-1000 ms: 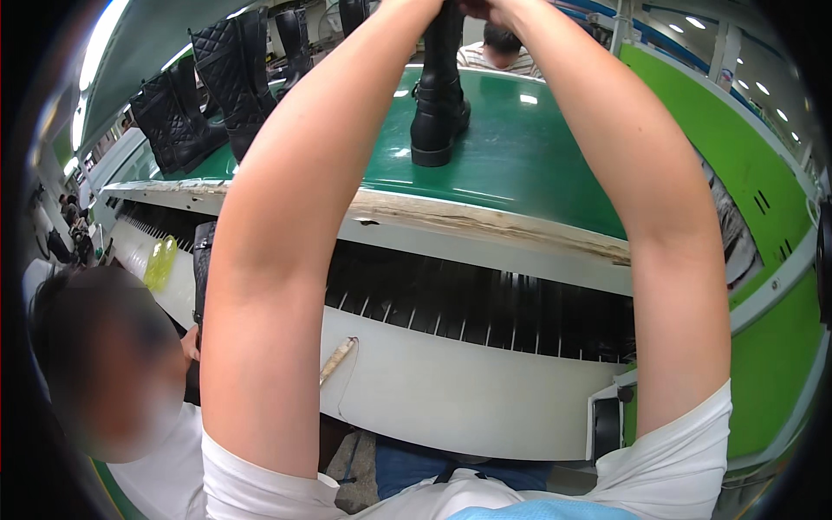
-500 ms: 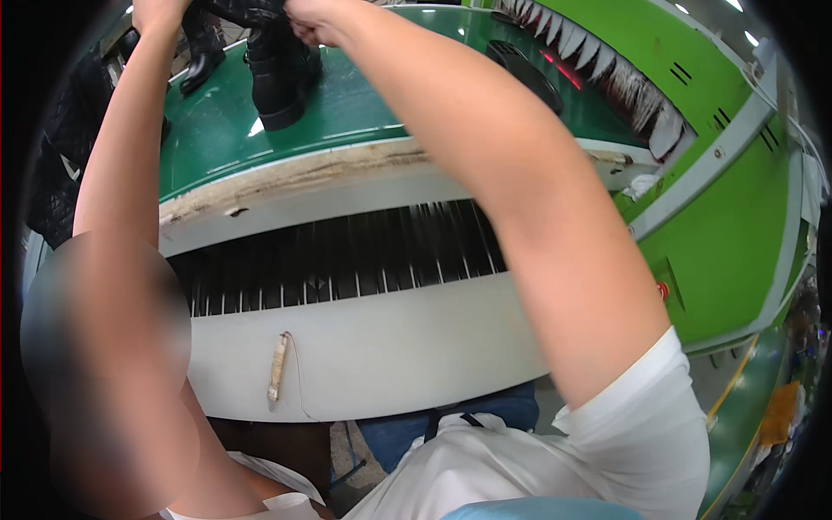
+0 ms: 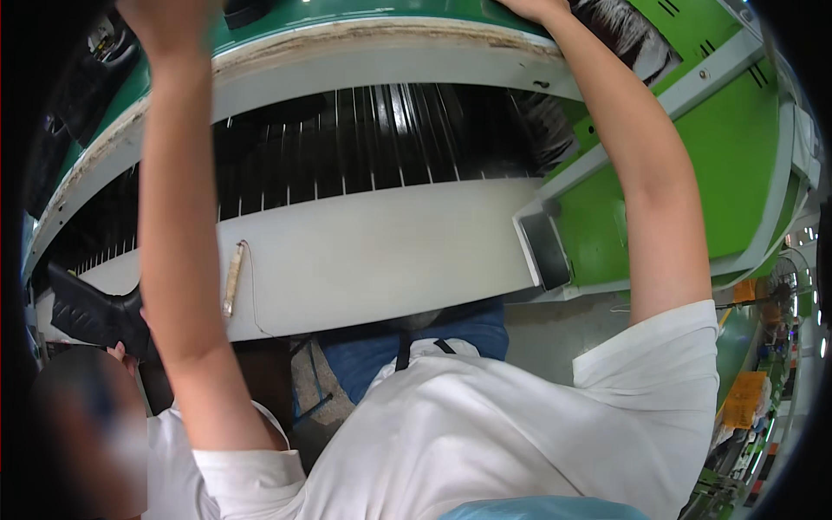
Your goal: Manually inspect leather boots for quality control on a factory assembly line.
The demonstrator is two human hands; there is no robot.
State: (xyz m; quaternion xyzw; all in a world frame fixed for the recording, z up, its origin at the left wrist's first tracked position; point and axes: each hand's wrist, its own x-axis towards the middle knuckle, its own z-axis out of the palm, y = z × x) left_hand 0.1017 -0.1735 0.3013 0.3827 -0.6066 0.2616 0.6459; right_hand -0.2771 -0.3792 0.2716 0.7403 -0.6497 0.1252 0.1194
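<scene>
The left hand blurs at far left, near a black boot, only its bottom showing, on the green table; the right hand is at far right. Both are cut off, so I cannot tell either grip. Below, a dark recess holds pale rods; the left forearm blocks part of it. Nearer, a wrapped stick lies on a white panel. Near left, a co-worker's hand touches another boot.

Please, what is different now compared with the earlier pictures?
The right hand moved rightward from a black boot, perhaps the dark shape at the picture's top, to the green table. The left hand is now farther from it; its grip cannot be told. The stick still lies on the white board.
</scene>
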